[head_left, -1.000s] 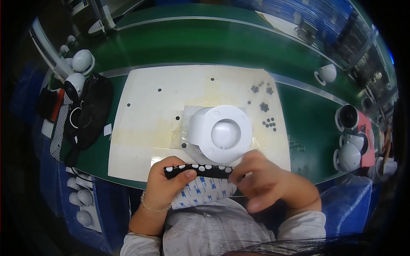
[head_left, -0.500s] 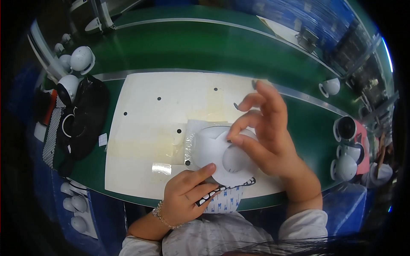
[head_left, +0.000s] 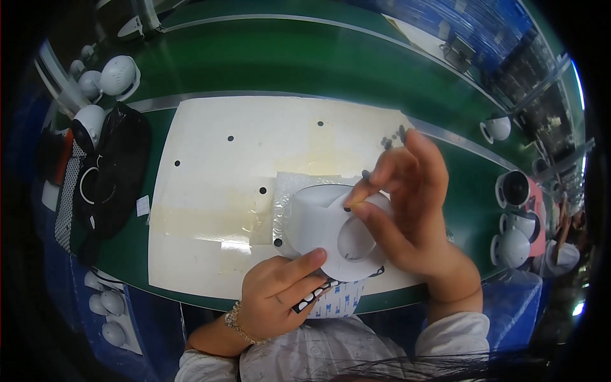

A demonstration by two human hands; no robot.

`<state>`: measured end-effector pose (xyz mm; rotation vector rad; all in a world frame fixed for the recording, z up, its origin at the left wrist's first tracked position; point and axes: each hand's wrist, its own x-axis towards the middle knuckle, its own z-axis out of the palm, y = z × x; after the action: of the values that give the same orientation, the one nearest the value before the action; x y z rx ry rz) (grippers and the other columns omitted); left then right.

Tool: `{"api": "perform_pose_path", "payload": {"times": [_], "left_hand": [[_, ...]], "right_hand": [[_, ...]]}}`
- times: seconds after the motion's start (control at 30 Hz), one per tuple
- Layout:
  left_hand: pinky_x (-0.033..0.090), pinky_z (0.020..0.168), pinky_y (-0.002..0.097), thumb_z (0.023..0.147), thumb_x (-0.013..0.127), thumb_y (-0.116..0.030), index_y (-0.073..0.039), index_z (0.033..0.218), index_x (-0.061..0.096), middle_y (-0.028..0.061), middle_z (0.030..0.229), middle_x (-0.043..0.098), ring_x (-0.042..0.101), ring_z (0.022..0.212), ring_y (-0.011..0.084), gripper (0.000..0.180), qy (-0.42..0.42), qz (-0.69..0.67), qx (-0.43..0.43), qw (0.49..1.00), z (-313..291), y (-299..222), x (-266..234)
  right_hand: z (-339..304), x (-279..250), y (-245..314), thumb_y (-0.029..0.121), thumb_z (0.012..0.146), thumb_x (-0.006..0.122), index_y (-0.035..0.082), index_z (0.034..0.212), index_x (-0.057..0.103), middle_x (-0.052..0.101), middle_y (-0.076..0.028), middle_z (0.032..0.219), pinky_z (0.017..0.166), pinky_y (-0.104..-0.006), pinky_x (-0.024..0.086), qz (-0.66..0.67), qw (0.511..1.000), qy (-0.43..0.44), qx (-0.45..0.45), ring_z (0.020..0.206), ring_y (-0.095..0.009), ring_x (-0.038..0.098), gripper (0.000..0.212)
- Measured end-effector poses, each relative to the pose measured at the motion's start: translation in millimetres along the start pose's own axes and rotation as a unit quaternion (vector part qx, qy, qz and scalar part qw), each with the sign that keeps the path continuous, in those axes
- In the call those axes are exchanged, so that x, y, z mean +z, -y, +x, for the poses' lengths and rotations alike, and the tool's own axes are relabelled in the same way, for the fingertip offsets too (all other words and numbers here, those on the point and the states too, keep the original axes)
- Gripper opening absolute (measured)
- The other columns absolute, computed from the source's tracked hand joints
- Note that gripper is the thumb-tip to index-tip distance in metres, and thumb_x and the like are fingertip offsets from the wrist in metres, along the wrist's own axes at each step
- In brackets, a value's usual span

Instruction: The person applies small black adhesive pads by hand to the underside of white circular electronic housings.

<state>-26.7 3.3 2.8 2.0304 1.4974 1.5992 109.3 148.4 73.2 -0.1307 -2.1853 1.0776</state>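
A white rounded plastic housing [head_left: 312,219] with a flat collar and a round opening rests on a bubble-wrap pad [head_left: 283,200] before me. My left hand [head_left: 280,293] grips its near left edge, with a finger lying on the collar. Under those fingers juts a black strip with white round spots [head_left: 312,297], along with white printed backing paper [head_left: 340,299]. My right hand [head_left: 407,210] pinches a small black round pad [head_left: 347,208] between thumb and forefinger, at the collar just above the opening. Its other fingers are raised and curled.
Beneath the work lies a white board [head_left: 203,184] with several black dots, on a green bench [head_left: 254,57]. At left sit a black bag [head_left: 118,178] and white camera-like units [head_left: 119,75]. More white units [head_left: 514,247] and a pink object [head_left: 538,219] stand at right.
My right hand's raised fingers have shifted right and curled, and the black pad now shows at the pinch. The left hand keeps its hold. The whole view has shifted slightly.
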Motion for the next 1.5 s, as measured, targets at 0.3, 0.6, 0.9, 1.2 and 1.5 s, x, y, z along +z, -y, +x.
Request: {"api": "perform_pose_path", "payload": {"times": [0.3, 0.6, 0.9, 1.2, 1.5], "left_hand": [[0.043, 0.053, 0.0277, 0.059, 0.068, -0.002, -0.004, 0.079, 0.064, 0.0052, 0.117, 0.053, 0.054, 0.061, 0.0180, 0.020, 0.009, 0.004, -0.002, 1.000, -1, 0, -1], [0.043, 0.054, 0.0276, 0.059, 0.068, -0.002, -0.004, 0.079, 0.065, 0.0039, 0.119, 0.053, 0.054, 0.061, 0.0174, 0.021, 0.010, 0.002, -0.008, 1.000, -1, 1, 0], [0.043, 0.054, 0.0274, 0.059, 0.068, -0.002, -0.004, 0.080, 0.065, 0.0034, 0.119, 0.052, 0.053, 0.061, 0.0168, 0.022, 0.008, 0.003, -0.009, 1.000, 1, 0, 0], [0.043, 0.054, 0.0279, 0.059, 0.067, -0.002, -0.003, 0.080, 0.064, 0.0047, 0.120, 0.052, 0.053, 0.060, 0.0178, 0.021, 0.014, 0.009, -0.007, 1.000, -1, 1, 0], [0.043, 0.056, 0.0277, 0.058, 0.068, 0.001, -0.002, 0.079, 0.063, 0.0081, 0.121, 0.050, 0.054, 0.063, 0.0185, 0.021, 0.019, 0.012, 0.005, 1.000, -4, 3, 1]], "right_hand": [[-5, 4, -3, -0.020, 0.070, 0.050, 0.013, 0.135, 0.008, 0.036, -0.009, 0.097, 0.077, -0.0303, 0.046, -0.046, 0.998, -0.010, -0.027, 0.083, -0.017, 0.052, 0.085], [-1, 5, 1, -0.017, 0.072, 0.049, 0.007, 0.134, 0.009, 0.036, -0.009, 0.095, 0.079, -0.0281, 0.043, 0.071, 0.995, -0.064, 0.040, 0.081, -0.015, 0.052, 0.077], [-1, 3, 4, -0.017, 0.072, 0.047, 0.006, 0.134, 0.009, 0.037, -0.010, 0.095, 0.080, -0.0273, 0.043, 0.071, 0.995, -0.052, 0.055, 0.082, -0.015, 0.053, 0.076], [-20, 5, -4, -0.009, 0.070, 0.059, 0.011, 0.126, 0.028, 0.053, -0.010, 0.099, 0.081, -0.0355, 0.038, -0.181, 0.977, -0.059, -0.099, 0.087, -0.025, 0.057, 0.067], [-14, -3, 6, 0.010, 0.072, 0.065, 0.008, 0.134, 0.014, 0.046, -0.015, 0.111, 0.086, -0.0361, 0.035, -0.090, 0.991, -0.094, -0.011, 0.100, -0.025, 0.052, 0.080]]}}
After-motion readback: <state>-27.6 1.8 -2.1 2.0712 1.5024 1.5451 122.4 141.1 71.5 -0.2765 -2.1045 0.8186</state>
